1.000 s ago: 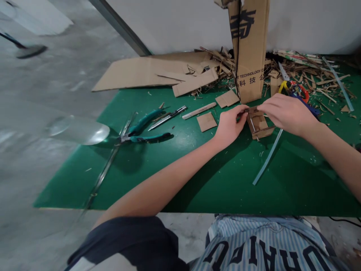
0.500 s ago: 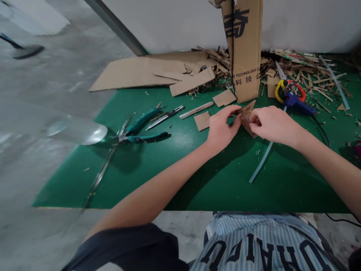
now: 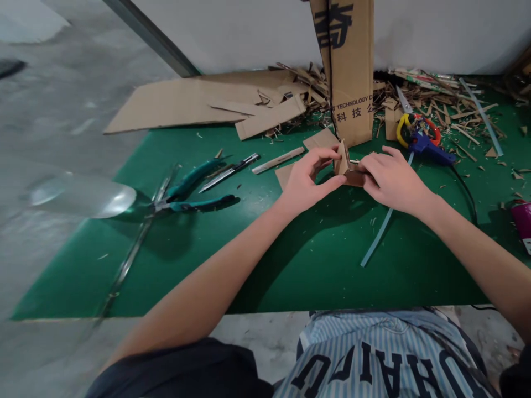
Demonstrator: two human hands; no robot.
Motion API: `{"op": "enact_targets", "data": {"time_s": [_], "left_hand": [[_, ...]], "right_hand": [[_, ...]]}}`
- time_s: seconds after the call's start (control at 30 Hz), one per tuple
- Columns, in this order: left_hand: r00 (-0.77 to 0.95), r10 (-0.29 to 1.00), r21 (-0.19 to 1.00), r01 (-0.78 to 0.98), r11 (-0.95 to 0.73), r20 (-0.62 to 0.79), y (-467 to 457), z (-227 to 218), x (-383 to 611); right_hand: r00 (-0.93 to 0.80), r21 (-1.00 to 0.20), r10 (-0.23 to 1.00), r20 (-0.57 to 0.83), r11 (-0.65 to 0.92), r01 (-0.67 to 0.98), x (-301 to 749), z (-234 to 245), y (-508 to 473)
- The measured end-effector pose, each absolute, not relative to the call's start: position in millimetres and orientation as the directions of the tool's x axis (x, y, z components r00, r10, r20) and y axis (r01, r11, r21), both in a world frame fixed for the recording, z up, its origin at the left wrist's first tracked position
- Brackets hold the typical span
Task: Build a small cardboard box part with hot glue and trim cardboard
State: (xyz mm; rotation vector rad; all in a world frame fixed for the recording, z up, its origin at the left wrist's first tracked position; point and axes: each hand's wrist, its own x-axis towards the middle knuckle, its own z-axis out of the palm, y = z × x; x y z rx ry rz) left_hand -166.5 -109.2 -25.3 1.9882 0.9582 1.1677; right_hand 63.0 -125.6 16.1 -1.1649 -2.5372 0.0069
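Between my two hands is a small folded cardboard piece, held just above the green table. My left hand grips its upright left end between fingers and thumb. From the other side, my right hand has its fingers closed on the piece's right end, partly hiding it. A translucent glue stick runs out from the blue glue gun below my right hand. Small cardboard squares lie behind my left hand.
Pliers, a utility knife and a cardboard strip lie at left. A tall cardboard panel stands behind my hands. Scissors rest among cardboard scraps. A purple can is at the right edge.
The cardboard piece has been turned, so its end now stands upright toward my left hand. My right hand has shifted from a pinch on the near face to its right end. The view has swung slightly right.
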Motion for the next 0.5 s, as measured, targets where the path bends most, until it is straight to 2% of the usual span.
{"op": "enact_targets", "data": {"time_s": [0.17, 0.3, 0.5], "left_hand": [[0.397, 0.795, 0.732, 0.338, -0.591, 0.458, -113, -23, -165], [0.458, 0.766, 0.736, 0.294, -0.609, 0.451, -115, -21, -163], [0.487, 0.819, 0.782, 0.364, -0.507, 0.305, -114, -21, -167]], "right_hand": [[-0.56, -0.164, 0.711, 0.426, 0.669, 0.725, 65, -3, -131], [-0.558, -0.131, 0.649, 0.517, 0.705, 0.697, 67, -14, -130], [-0.587, -0.105, 0.622, 0.518, 0.727, 0.678, 65, -17, -131]]}}
